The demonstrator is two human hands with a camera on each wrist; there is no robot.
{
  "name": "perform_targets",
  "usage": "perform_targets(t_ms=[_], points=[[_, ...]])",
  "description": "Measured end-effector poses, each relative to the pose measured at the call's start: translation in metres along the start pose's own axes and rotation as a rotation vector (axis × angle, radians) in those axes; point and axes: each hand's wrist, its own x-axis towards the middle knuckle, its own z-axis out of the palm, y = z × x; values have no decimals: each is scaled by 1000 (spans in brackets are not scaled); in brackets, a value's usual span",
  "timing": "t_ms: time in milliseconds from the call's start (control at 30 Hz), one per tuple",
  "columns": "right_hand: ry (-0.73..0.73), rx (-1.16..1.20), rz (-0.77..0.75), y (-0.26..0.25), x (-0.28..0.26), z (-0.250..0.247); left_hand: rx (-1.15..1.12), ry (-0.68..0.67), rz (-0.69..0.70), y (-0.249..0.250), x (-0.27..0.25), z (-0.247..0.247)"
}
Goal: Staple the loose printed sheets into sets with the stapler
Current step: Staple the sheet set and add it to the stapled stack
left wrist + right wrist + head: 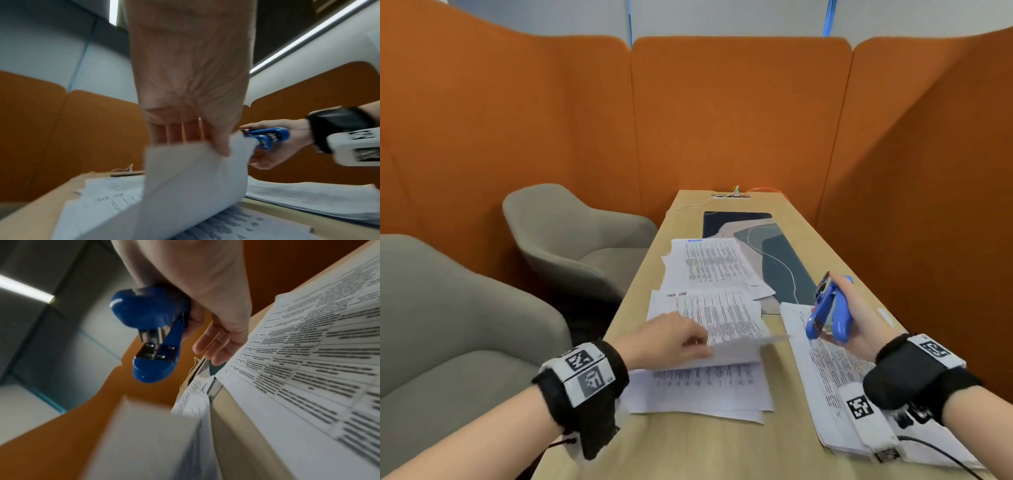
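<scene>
1. The left hand (671,337) pinches the near edge of a lifted sheet (736,349), thumb on top and fingers curled beneath; in the left wrist view the sheet (185,178) curls up off the pile below it.
2. That sheet comes off the middle pile of printed sheets (709,390), which lies fanned and loose on the wooden counter (688,452).
3. The right hand (859,318) is clamped round a blue stapler (828,310), held up off the counter with its mouth pointing toward the lifted sheet's free corner. In the right wrist view the stapler (154,331) has its mouth standing apart, metal anvil showing, with no paper between.
4. The lifted sheet's corner is near the stapler's tip; whether they touch I cannot tell.
5. A right-hand stack of printed sheets (822,370) lies under the right wrist, close to the counter's right edge.
6. A farther pile of printed sheets (712,263) rests beyond the middle pile, partly over a patterned desk mat (774,246).
7. Two grey armchairs (571,233) stand left of the counter, and orange padded screens (739,113) enclose the booth.
8. Both wrists wear black bands with marker tags (585,370).
</scene>
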Motion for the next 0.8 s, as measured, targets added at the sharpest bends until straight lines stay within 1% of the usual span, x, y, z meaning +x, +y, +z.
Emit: perform_targets(t_ms=[33, 100, 133, 200, 267, 333, 400, 433, 467, 500, 567, 600, 633, 667, 700, 767, 800], points=[[-11, 25, 13, -2, -1, 2, -70, -78, 17, 2, -7, 7], [-28, 35, 31, -4, -1, 6, -159, -185, 3, 2, -14, 20], [-36, 22, 37, -2, 1, 8, -137, -229, -31, 2, -16, 25], [-55, 0, 60, 3, 2, 15, -16, -331, -99, 0, -19, 36], [-92, -30, 95, 9, 3, 23, 42, -403, -112, 0, -21, 44], [-140, -84, 148, 17, 3, 32, 58, -401, -72, 1, -23, 43], [-186, -166, 201, 27, 4, 41, -5, -386, -50, 5, -25, 33], [-203, -217, 226, 34, 5, 45, -49, -354, -48, 5, -24, 28], [-221, -272, 247, 41, 5, 49, -73, -297, -59, 2, -20, 25], [-231, -304, 270, 49, 6, 53, -76, -210, -87, -2, -15, 22], [-246, -352, 289, 65, 6, 57, -59, -30, -194, -18, -1, 20], [-253, -389, 297, 72, 7, 57, -35, 28, -267, -29, 7, 21], [-254, -436, 308, 77, 8, 57, -5, 39, -348, -40, 14, 23], [-251, -490, 309, 80, 7, 57, 20, 7, -417, -50, 20, 24], [-248, -517, 310, 82, 7, 56, 18, -54, -466, -58, 24, 24], [-242, -542, 300, 83, 10, 55, -74, -151, -496, -68, 30, 19], [-240, -560, 292, 83, 10, 55, -137, -176, -493, -70, 32, 15]])
